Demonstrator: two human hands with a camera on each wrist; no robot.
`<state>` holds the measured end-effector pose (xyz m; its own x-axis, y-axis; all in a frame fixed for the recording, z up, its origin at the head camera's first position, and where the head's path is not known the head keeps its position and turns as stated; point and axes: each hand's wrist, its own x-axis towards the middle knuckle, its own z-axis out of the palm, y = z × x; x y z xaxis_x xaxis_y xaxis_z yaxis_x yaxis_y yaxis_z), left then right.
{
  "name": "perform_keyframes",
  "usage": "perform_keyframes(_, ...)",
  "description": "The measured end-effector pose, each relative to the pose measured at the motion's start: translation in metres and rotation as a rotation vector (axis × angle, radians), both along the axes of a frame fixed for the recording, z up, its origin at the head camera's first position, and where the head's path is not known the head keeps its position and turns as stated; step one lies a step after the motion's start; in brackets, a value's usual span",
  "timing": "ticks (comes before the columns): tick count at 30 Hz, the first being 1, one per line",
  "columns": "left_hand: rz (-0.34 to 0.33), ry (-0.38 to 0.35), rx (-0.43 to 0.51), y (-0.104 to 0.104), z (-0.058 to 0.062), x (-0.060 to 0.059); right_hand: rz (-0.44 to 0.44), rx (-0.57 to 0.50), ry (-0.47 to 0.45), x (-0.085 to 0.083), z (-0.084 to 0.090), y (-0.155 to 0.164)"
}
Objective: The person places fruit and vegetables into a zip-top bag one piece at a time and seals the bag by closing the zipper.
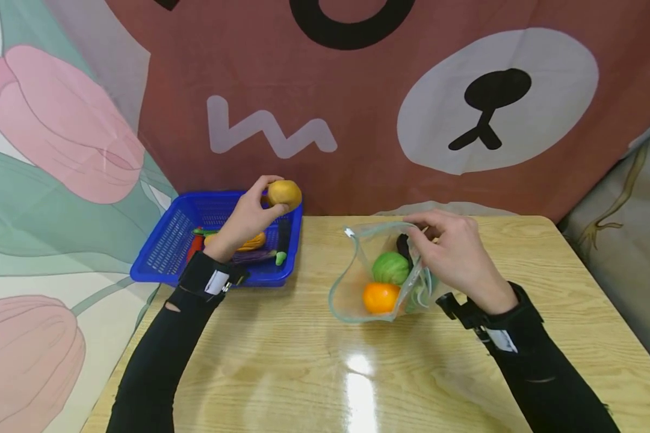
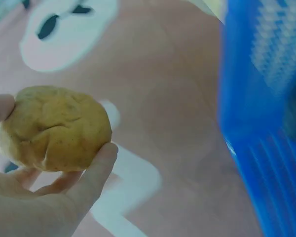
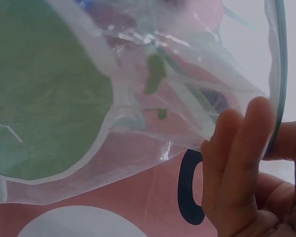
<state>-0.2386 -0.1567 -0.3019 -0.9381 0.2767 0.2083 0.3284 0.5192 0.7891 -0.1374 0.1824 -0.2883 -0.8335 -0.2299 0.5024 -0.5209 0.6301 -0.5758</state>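
The left grip (image 1: 248, 218) pinches a yellow-brown potato (image 1: 285, 193) between thumb and fingers, raised above the far right corner of a blue basket (image 1: 165, 243). The right grip (image 1: 460, 252) pinches the edge of a clear bag (image 1: 352, 285). Inside the bag sit an orange fruit (image 1: 381, 298), a green round vegetable (image 1: 390, 268) and a dark item, partly hidden. The basket holds a purple eggplant (image 1: 254, 257) and other long produce. Basket and bag rest apart on a wooden desk (image 1: 281, 367), before a brown printed cloth (image 1: 363, 120).
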Motion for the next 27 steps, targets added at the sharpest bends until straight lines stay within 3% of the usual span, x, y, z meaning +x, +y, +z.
perform_keyframes(9,-0.161,0.071,0.18,0.034,0.022,0.04,-0.005,-0.013,-0.006,0.001,0.001,0.0)
perform_keyframes(13,-0.307,0.133,0.253,0.049,0.022,0.053,-0.011,-0.013,0.002,0.001,0.001,-0.001)
perform_keyframes(18,-0.511,0.229,0.303,0.068,0.015,0.064,-0.014,-0.013,0.005,0.0,0.001,-0.002)
perform_keyframes(21,-0.603,0.297,0.229,0.079,0.008,0.068,-0.013,-0.017,0.005,0.0,0.001,-0.003)
perform_keyframes(27,-0.678,0.462,-0.116,0.1,0.002,0.076,-0.018,-0.008,0.021,0.0,0.001,-0.002)
